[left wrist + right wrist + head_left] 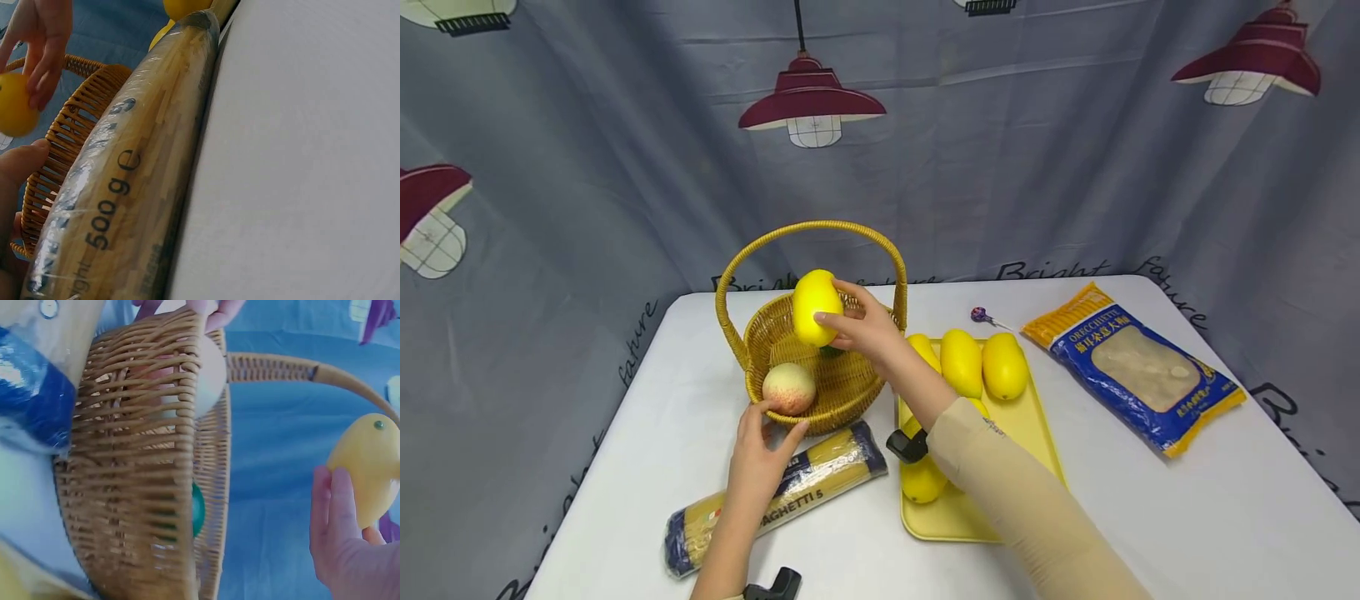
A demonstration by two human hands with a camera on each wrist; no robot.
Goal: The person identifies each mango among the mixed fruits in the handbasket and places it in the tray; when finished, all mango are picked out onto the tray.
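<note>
My right hand (pixel 867 327) holds a yellow mango (pixel 815 307) above the wicker basket (pixel 850 398), below its arched handle. The mango's small green stem mark shows in the right wrist view. At the basket's near left rim, my left hand (pixel 760 450) grips the edge, its thumb (pixel 31 155) against the wicker in the left wrist view. Inside the basket, a peach (pixel 789 388) lies close to the left fingers. A green item (pixel 197 509) is also in there, mostly hidden by the weave.
A yellow tray (pixel 1037 433) bears several mangoes (pixel 961 363), partly behind my right forearm. The spaghetti pack (pixel 820 485) lies in front of the basket, under my left arm. To the right are an orecchiette bag (pixel 1138 367) and a lollipop (pixel 979 315). A curtain hangs behind the table.
</note>
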